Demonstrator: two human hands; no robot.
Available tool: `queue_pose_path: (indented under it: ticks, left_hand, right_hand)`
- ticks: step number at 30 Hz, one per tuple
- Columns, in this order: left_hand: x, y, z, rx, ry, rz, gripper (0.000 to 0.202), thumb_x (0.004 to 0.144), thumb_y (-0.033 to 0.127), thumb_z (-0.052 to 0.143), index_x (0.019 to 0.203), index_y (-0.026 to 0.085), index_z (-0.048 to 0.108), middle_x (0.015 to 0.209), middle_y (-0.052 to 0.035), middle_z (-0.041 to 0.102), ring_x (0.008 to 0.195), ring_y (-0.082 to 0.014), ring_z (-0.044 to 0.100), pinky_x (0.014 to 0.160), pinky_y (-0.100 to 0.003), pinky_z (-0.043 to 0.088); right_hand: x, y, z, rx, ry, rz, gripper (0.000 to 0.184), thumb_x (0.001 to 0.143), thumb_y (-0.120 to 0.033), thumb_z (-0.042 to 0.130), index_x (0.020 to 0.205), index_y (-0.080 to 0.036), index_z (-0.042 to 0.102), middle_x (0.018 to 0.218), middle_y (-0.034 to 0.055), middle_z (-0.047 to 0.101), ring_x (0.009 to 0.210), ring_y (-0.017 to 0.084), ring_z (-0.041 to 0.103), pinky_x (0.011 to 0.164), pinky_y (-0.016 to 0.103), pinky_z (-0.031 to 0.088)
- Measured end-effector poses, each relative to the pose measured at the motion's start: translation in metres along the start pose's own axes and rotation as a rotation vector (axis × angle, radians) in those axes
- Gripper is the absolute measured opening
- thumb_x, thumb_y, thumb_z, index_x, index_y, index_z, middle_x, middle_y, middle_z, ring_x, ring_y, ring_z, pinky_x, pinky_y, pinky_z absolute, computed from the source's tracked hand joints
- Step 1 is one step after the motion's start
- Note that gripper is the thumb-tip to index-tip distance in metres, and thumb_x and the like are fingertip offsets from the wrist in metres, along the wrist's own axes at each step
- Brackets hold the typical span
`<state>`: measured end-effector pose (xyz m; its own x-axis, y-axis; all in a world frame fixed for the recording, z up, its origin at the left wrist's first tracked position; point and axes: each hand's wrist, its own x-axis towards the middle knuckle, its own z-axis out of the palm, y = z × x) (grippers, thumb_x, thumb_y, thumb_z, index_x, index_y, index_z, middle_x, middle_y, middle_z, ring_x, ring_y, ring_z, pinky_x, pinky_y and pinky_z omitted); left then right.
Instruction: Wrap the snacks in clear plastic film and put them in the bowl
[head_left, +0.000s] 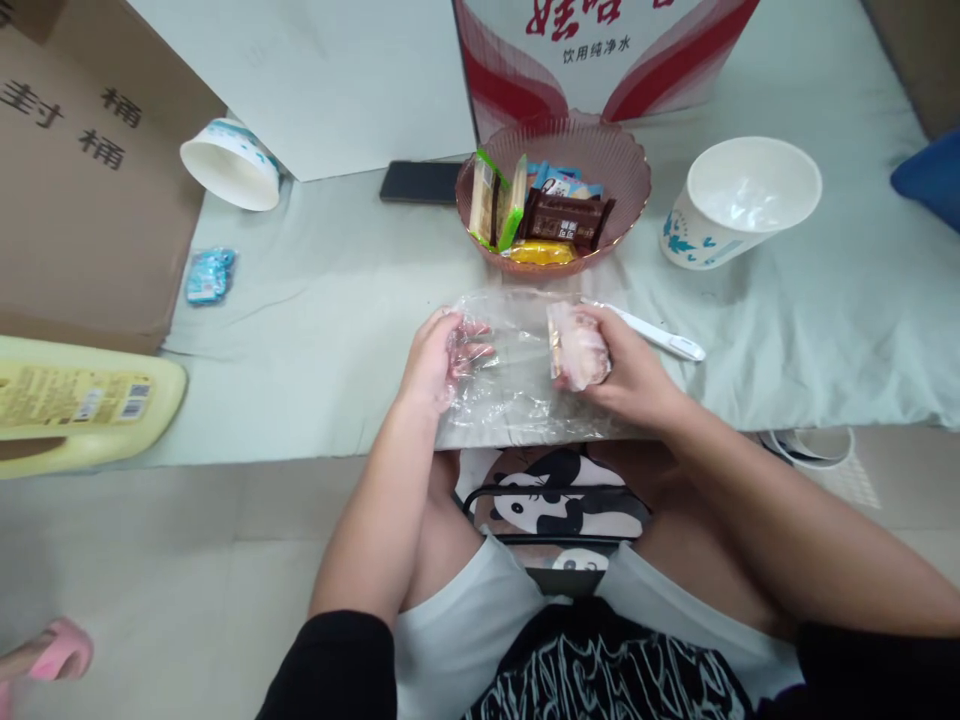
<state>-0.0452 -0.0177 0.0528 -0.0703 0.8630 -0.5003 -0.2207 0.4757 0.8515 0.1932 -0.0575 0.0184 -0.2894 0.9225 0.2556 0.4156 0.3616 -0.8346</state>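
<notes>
A clear, crinkled plastic bag [517,390] spreads over the near edge of the cloth-covered table. My left hand [431,365] grips its left side, and the fingers show through the film. On the right, my right hand [626,365] is closed around a small packaged snack [583,347] in pale, partly clear wrapping; its exact kind is unclear. The snack is at the right part of the bag; whether it lies inside the film cannot be made out. Just beyond my right hand lies a white, pen-like stick [667,337], partly covered by that hand.
Behind the hands stands a pink glass bowl [630,190] of several wrapped snacks, beside a dark phone [420,182]. One paper cup [705,220] stands right; another paper cup [232,165] lies tipped left. Also left are a blue packet [211,276], a yellow bottle [161,400] and cardboard boxes [97,230].
</notes>
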Motion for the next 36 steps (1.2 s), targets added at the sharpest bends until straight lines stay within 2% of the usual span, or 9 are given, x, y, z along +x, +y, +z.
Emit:
queue_pose_path:
  ticks: [7,13,15,17,20,22,25,30,36]
  left_hand:
    - [-0.005,0.0,0.002,0.101,-0.069,0.001,0.022,0.082,0.033,0.066,0.08,0.02,0.049,0.079,-0.0002,0.069,0.053,-0.0091,0.067,0.034,-0.015,0.017]
    - [-0.002,0.002,0.001,0.125,-0.122,-0.03,0.021,0.085,0.035,0.065,0.082,0.02,0.052,0.083,-0.0006,0.072,0.054,-0.0091,0.068,0.036,-0.016,0.02]
    - [-0.003,0.005,0.001,0.132,-0.144,-0.041,0.02,0.085,0.034,0.065,0.082,0.02,0.052,0.083,-0.0009,0.072,0.055,-0.009,0.068,0.036,-0.016,0.02]
    - [-0.003,0.007,-0.001,0.13,-0.16,-0.038,0.019,0.085,0.034,0.064,0.082,0.02,0.052,0.085,-0.0017,0.072,0.055,-0.0092,0.068,0.036,-0.016,0.018]
    - [-0.003,0.008,-0.005,0.108,-0.183,-0.002,0.022,0.083,0.038,0.067,0.083,0.019,0.053,0.089,-0.0034,0.073,0.058,-0.0103,0.069,0.037,-0.016,0.018]
    - [-0.003,0.007,-0.009,0.107,-0.229,0.04,0.028,0.08,0.042,0.071,0.084,0.019,0.055,0.092,-0.0048,0.073,0.061,-0.0117,0.07,0.038,-0.016,0.018]
    - [-0.004,0.004,-0.014,0.131,-0.317,0.108,0.038,0.07,0.042,0.081,0.091,0.019,0.06,0.109,-0.0081,0.073,0.076,-0.0161,0.073,0.041,-0.016,0.023]
    - [-0.012,0.008,-0.016,-0.007,-0.373,0.126,0.042,0.056,0.028,0.085,0.09,0.022,0.062,0.129,-0.0096,0.069,0.09,-0.0212,0.073,0.039,-0.016,0.024]
    - [-0.013,0.006,-0.016,-0.081,-0.43,0.0,0.04,0.048,0.035,0.08,0.081,0.023,0.06,0.108,-0.0121,0.075,0.068,-0.02,0.068,0.036,-0.017,0.009]
  right_hand:
    - [0.002,-0.034,-0.037,-0.246,0.202,-0.045,0.065,0.077,-0.045,0.077,0.133,-0.027,0.051,0.121,0.0104,0.068,0.105,0.032,0.067,0.089,0.051,0.057]
    - [0.097,-0.058,-0.068,-0.677,0.155,0.002,0.067,0.069,-0.028,0.081,0.132,-0.032,0.058,0.124,0.0113,0.064,0.117,0.038,0.062,0.094,0.057,0.055]
    - [0.126,-0.052,-0.073,-0.72,0.056,0.085,0.077,0.064,-0.031,0.087,0.135,-0.033,0.057,0.132,0.0124,0.061,0.121,0.041,0.061,0.101,0.063,0.052]
    - [0.136,-0.047,-0.074,-0.733,-0.059,0.121,0.085,0.057,-0.039,0.093,0.134,-0.03,0.058,0.147,0.0156,0.053,0.136,0.047,0.051,0.111,0.073,0.039]
    - [0.111,-0.047,-0.063,-0.684,-0.014,-0.037,0.064,0.07,-0.042,0.085,0.129,-0.027,0.062,0.154,0.0175,0.048,0.147,0.046,0.041,0.118,0.074,0.028]
    - [0.079,-0.049,-0.049,-0.577,0.134,-0.171,0.041,0.084,-0.033,0.068,0.124,-0.025,0.064,0.136,0.0154,0.062,0.135,0.036,0.056,0.114,0.063,0.041]
    - [0.032,-0.045,-0.023,-0.423,0.313,-0.156,0.03,0.087,-0.028,0.06,0.116,-0.025,0.063,0.115,0.0096,0.069,0.112,0.03,0.066,0.099,0.057,0.054]
    - [0.002,-0.014,-0.006,-0.145,0.452,0.114,0.05,0.085,-0.038,0.068,0.132,-0.03,0.051,0.133,0.0118,0.058,0.129,0.033,0.057,0.106,0.057,0.05]
    - [0.009,0.011,-0.002,0.336,0.245,0.298,0.086,0.077,-0.056,0.077,0.149,-0.036,0.034,0.152,0.0133,0.049,0.144,0.032,0.051,0.115,0.057,0.048]
